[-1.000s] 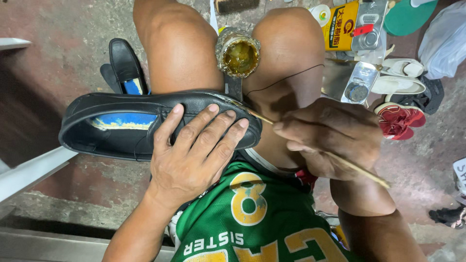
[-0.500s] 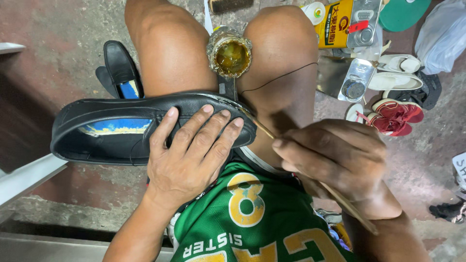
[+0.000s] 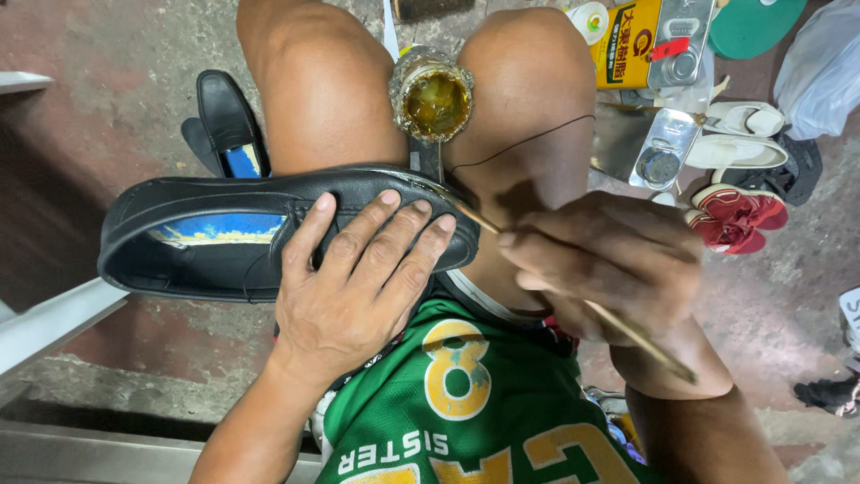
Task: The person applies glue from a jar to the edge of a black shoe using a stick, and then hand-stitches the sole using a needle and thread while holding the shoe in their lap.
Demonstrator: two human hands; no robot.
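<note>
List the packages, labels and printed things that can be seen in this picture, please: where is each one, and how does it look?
Rectangular metal can: top right on the floor, yellow printed label, bare metal top, red cap.
Open jar: between the knees, amber glue inside, smeared outside.
Small round lid: left of the can, pale with a coloured sticker.
Clear plastic bag: far right top, whitish, crumpled.
Green jersey: bottom centre, yellow numeral, white lettering.

Black shoe with blue-and-yellow insole; amber-filled jar; green jersey.
</note>
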